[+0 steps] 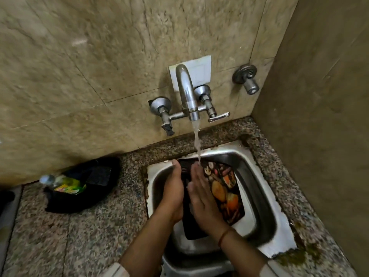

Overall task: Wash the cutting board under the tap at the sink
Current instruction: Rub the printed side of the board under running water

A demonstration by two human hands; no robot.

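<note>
A dark cutting board (225,193) printed with food pictures stands tilted in the steel sink (257,176). My left hand (173,191) grips its left edge, thumb up over the top corner. Flat on the board's face lies my right hand (201,193), fingers together, fingertips under the stream. Water runs from the chrome tap (187,92) onto the board's top edge. The board's middle is hidden behind my hands.
A black tub (79,198) with a bottle and a green packet sits on the speckled granite counter (95,236) at the left. A lever handle (218,116) sticks out right of the spout. A second wall valve (247,78) is further right. A side wall closes in on the right.
</note>
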